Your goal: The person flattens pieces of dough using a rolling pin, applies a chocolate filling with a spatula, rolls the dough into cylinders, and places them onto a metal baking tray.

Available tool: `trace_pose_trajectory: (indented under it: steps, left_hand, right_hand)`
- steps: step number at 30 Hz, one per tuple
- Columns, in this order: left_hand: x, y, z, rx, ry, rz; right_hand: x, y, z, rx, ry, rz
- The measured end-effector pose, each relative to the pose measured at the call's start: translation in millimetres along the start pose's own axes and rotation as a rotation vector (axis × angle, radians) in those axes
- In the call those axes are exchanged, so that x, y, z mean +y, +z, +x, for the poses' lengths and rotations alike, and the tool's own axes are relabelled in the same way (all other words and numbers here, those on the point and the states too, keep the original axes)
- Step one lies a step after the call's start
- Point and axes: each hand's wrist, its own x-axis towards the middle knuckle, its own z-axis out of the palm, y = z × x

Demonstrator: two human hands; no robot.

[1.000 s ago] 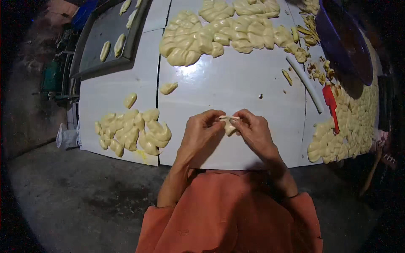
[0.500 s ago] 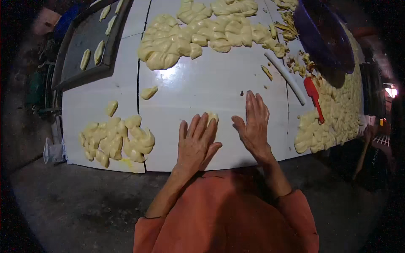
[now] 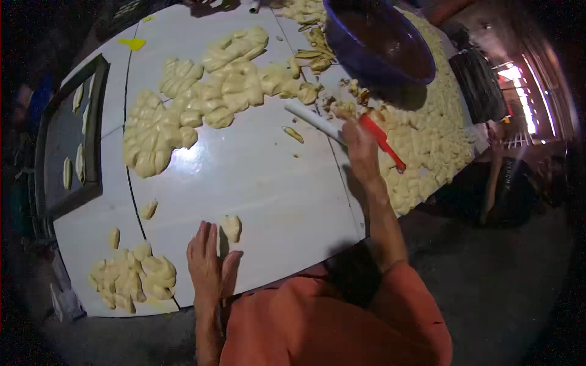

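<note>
My left hand [image 3: 207,256] lies flat on the white tabletop, holding nothing, with its fingers stretched out and thumb spread. Just right of its fingertips is a small flattened piece of pale dough [image 3: 232,228]. My right hand [image 3: 361,146] reaches over the lower end of a white rod [image 3: 314,121], right beside a red spatula [image 3: 381,140]. Its fingers are blurred, so whether they grip the rod is unclear. Chopped brown-and-yellow bits [image 3: 345,105] lie just beyond those fingers. More dough pieces [image 3: 131,277] cluster left of my left hand.
A dark tray [image 3: 101,131] with several shaped dough pieces stands at the left. Large dough lumps [image 3: 232,88] spread across the far middle. A purple basin [image 3: 342,46] stands at the far right, beside many small dough pieces [image 3: 439,140]. Another person [image 3: 506,183] is at the right.
The view has turned to the right. My right hand has moved away from my left, to the rod and red spatula. My left hand has come off the small dough piece.
</note>
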Motion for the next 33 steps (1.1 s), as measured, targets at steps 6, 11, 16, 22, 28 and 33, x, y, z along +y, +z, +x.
trace_pose_trajectory:
  steps: [6, 11, 16, 22, 28, 33]
  left_hand:
    - [4.8, -6.8, -0.1, -0.045, -0.052, -0.01]
    - [18.2, -19.0, -3.8, -0.097, -0.089, 0.036]
    - [16.3, 1.8, -16.9, -0.125, 0.012, 0.092]
    - [9.6, 22.6, -4.5, -0.329, 0.014, 0.348]
    - [15.3, 11.1, 6.4, -0.284, -0.076, 0.281]
    - [10.8, 6.3, 0.8, -0.291, -0.079, 0.309]
  right_hand:
    - [93.1, -88.9, 146.9, 0.698, -0.102, -1.28]
    - [29.5, -56.3, 73.8, 0.22, -0.075, -1.082]
    - [-56.1, 68.2, -88.9, -0.44, -0.559, -0.309]
    - [-62.5, 148.0, -148.8, -0.76, -0.669, -0.342]
    - [-57.7, 130.9, -150.1, -0.723, -0.605, -0.461]
    - [-65.5, 125.7, -147.0, -0.703, -0.594, -0.458]
